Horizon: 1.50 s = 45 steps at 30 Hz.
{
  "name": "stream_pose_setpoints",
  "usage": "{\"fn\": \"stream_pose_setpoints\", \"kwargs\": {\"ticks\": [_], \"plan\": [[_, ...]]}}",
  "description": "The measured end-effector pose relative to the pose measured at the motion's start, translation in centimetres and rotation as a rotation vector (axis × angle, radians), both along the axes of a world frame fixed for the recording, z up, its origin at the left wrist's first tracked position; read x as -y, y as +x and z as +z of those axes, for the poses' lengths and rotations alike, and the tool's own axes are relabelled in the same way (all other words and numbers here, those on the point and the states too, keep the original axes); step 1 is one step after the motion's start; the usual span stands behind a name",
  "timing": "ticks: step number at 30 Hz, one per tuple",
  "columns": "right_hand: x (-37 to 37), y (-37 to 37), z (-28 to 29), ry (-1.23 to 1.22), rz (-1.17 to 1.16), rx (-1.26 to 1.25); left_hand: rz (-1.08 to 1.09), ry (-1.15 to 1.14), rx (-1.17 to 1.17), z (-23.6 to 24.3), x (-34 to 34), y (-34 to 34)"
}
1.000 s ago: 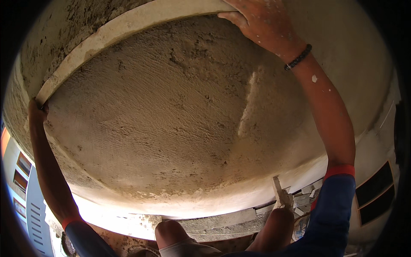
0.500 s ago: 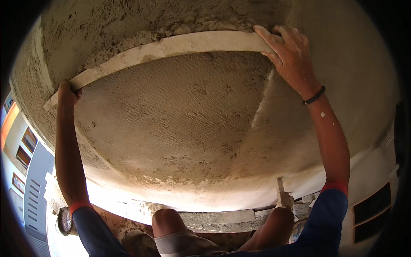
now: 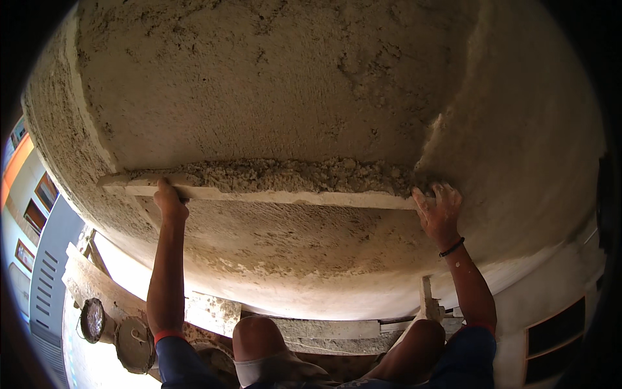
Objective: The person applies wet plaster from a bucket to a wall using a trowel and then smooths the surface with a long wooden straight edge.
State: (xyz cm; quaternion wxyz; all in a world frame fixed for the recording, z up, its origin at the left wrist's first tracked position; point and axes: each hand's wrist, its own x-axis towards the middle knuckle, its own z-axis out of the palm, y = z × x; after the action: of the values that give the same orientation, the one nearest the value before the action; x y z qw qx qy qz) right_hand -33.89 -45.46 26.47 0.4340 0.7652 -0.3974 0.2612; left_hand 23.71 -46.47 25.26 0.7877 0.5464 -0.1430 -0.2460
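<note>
A long pale straightedge (image 3: 311,197) lies crosswise against a plastered wall (image 3: 259,97). My left hand (image 3: 171,201) is closed around it near its left end, the thumb on top. At the other end my right hand (image 3: 442,211) grips it, the fingers bent over the tip and dusted with mortar. Loose wet mortar (image 3: 298,176) is heaped in a thick ridge along the straightedge's upper edge. Above it the plaster is fairly flat with scattered pits; below, the surface is rough and streaked. A raised ridge of plaster (image 3: 433,139) runs up the wall on the right.
Two buckets, one smaller (image 3: 97,321) and one wider (image 3: 135,345), stand at lower left. Beneath the wall lie weathered planks (image 3: 330,329), and an upright wooden piece (image 3: 426,298) stands beside my right knee. A dark window (image 3: 555,340) shows at lower right.
Both hands have drawn the straightedge down the wall toward me. Mortar has gathered in a thicker ridge on its upper edge, and more of the plaster above is visible.
</note>
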Motion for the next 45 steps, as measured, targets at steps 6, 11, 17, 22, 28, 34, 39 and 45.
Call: {"fn": "stream_pose_setpoints", "kwargs": {"ticks": [6,11,17,22,28,34,39,45], "plan": [[-0.6,-1.5,-6.1,0.008,0.038,0.088,-0.018,-0.228,-0.008,-4.7,-0.4,-2.2],[-1.4,-1.1,-7.3,0.04,0.106,0.152,-0.012,-0.229,-0.063,-5.4,-2.5,-1.1],[-4.0,-2.1,-6.1,0.005,0.169,0.172,-0.174,-0.355,-0.287,-6.3,-7.0,-2.2],[-6.6,-0.9,-3.8,0.051,0.24,0.105,-0.224,-0.565,-0.412,-6.3,-12.6,-0.5],[-7.5,4.0,-1.5,0.074,0.399,0.036,-0.095,-0.649,-0.452,-5.4,-21.6,4.6],[-6.8,13.3,-1.6,0.146,0.723,0.03,0.375,-0.6,-0.244,-2.4,-36.1,9.7],[-6.7,22.7,-1.8,0.159,0.989,0.074,0.74,-0.466,-0.134,1.3,-47.6,8.6],[-9.8,36.1,-7.4,0.408,1.409,0.211,1.082,-0.108,0.236,6.9,-64.0,3.3]]}}
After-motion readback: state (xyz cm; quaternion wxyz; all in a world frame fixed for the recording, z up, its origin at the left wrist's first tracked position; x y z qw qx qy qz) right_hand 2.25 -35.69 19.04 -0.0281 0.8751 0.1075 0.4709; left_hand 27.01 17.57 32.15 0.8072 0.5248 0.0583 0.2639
